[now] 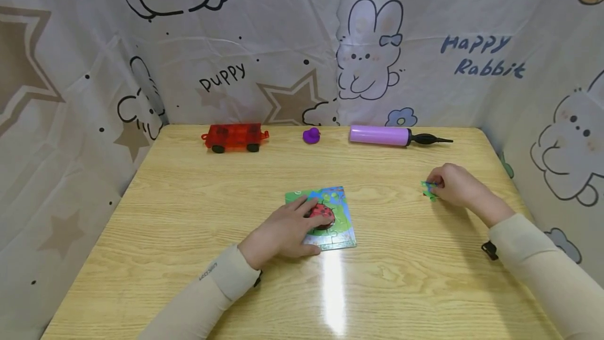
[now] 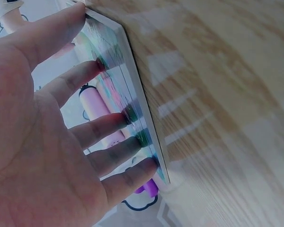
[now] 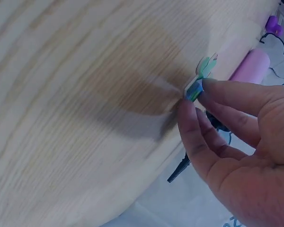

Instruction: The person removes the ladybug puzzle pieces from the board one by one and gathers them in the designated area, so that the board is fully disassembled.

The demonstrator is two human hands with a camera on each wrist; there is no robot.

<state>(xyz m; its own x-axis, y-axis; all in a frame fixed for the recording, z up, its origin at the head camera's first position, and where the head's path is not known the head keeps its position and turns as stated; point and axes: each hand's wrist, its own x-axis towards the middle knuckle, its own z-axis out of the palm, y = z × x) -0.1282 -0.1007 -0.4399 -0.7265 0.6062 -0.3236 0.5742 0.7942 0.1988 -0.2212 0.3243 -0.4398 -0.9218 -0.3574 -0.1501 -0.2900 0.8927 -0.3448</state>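
Observation:
A square jigsaw puzzle with a red ladybug on a green and blue ground lies flat at the middle of the table. Spread across its left part is my left hand, fingertips and thumb resting on the board; the palm covers some of the picture. In the left wrist view the straight fingers touch the puzzle's surface. Off to the right, my right hand pinches a small green and blue puzzle piece between thumb and fingertips. That piece is tilted close over the tabletop, partly hidden by the fingers.
Along the table's back edge stand a clear red toy wagon with black wheels, a small purple duck and a purple hand pump with a black nozzle. Printed white cloth surrounds the wooden table at the back and sides.

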